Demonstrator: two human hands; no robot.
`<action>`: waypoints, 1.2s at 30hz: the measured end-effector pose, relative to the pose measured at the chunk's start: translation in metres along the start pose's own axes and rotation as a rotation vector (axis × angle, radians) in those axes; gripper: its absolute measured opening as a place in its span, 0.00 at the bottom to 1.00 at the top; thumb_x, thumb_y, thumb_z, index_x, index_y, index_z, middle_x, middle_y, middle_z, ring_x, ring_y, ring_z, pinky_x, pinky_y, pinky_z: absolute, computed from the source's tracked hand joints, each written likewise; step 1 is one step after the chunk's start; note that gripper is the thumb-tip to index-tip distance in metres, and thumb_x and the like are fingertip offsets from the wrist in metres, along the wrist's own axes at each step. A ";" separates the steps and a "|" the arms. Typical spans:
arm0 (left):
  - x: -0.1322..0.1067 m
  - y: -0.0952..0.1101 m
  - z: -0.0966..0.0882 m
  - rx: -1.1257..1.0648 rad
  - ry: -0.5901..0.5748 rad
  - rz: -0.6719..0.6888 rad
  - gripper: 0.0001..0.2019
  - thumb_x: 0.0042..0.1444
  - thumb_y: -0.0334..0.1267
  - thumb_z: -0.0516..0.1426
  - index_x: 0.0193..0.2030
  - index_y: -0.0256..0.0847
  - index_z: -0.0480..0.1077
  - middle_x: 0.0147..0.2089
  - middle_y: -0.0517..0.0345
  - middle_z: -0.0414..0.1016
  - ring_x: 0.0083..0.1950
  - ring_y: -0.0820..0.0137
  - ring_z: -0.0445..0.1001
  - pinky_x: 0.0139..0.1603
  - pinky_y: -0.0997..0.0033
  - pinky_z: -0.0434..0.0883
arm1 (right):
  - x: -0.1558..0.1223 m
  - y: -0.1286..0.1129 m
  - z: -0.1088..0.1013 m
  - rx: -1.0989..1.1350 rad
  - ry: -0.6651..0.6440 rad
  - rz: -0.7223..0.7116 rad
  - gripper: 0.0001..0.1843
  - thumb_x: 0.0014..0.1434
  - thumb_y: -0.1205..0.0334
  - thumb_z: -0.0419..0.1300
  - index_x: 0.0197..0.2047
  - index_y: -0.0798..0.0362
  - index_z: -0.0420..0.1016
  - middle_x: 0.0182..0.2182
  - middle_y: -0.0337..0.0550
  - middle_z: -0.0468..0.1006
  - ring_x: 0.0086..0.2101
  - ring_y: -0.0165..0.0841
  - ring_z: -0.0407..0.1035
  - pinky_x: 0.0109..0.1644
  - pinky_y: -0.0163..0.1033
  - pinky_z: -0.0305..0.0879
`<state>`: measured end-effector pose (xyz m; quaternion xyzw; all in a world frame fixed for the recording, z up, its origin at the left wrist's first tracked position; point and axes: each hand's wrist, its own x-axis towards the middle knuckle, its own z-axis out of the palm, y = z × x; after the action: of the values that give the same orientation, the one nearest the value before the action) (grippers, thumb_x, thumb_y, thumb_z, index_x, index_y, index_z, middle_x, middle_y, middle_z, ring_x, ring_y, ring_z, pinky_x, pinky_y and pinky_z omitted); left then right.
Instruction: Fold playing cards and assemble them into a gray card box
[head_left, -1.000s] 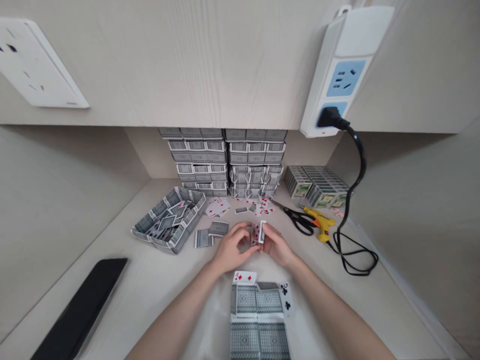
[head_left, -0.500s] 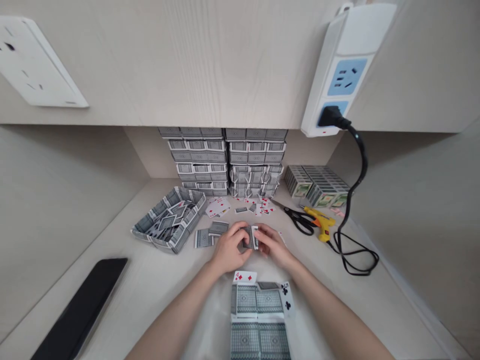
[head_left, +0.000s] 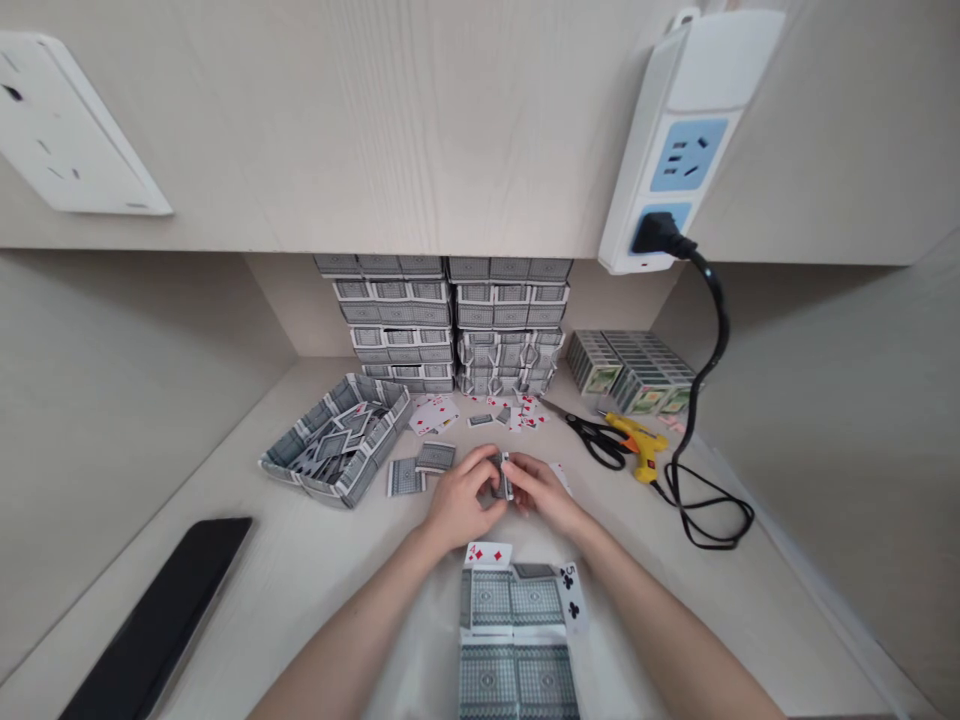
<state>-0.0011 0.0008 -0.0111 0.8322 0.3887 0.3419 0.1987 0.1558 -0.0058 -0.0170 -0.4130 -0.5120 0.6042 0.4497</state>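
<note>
closer to the left hand (head_left: 461, 500) than a second ago, the right hand (head_left: 546, 492) now pinches a small, grey-backed, white-edged paper playing card (head_left: 505, 483), whose patterned back shows where red pips did. left thumb and fingers curl half closed about its other side. any crease should come out cleaner with edges lined up first, then even thumb pressure. the flat grey-patterned panel of joined cards (head_left: 487, 682) lies between the forearms, so lowered wrists could nudge it; black-handled metal scissors (head_left: 602, 444) and a yellow plastic glue gun (head_left: 641, 440) lie off to the right.
</note>
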 end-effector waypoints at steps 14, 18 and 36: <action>-0.002 0.004 -0.001 0.191 0.000 0.090 0.14 0.50 0.46 0.55 0.42 0.42 0.66 0.53 0.52 0.66 0.50 0.65 0.69 0.48 0.66 0.68 | -0.001 -0.006 0.002 0.057 -0.026 0.025 0.17 0.48 0.48 0.60 0.31 0.55 0.68 0.19 0.34 0.64 0.18 0.22 0.54 0.19 0.30 0.47; -0.001 0.006 -0.003 0.130 -0.019 0.116 0.14 0.51 0.45 0.54 0.43 0.43 0.65 0.54 0.53 0.65 0.51 0.67 0.68 0.50 0.66 0.67 | -0.002 -0.005 0.002 0.109 -0.015 0.019 0.16 0.47 0.50 0.61 0.34 0.54 0.68 0.20 0.33 0.63 0.19 0.23 0.55 0.20 0.29 0.48; 0.004 -0.007 0.006 -0.601 -0.087 -0.275 0.19 0.53 0.43 0.53 0.50 0.40 0.59 0.46 0.52 0.70 0.40 0.70 0.72 0.32 0.72 0.71 | -0.004 -0.001 -0.005 -0.635 0.187 -0.543 0.27 0.46 0.62 0.62 0.51 0.46 0.63 0.46 0.47 0.69 0.46 0.43 0.60 0.49 0.49 0.57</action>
<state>0.0014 0.0078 -0.0181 0.6898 0.3703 0.3753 0.4962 0.1612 -0.0082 -0.0169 -0.4341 -0.7198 0.2363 0.4875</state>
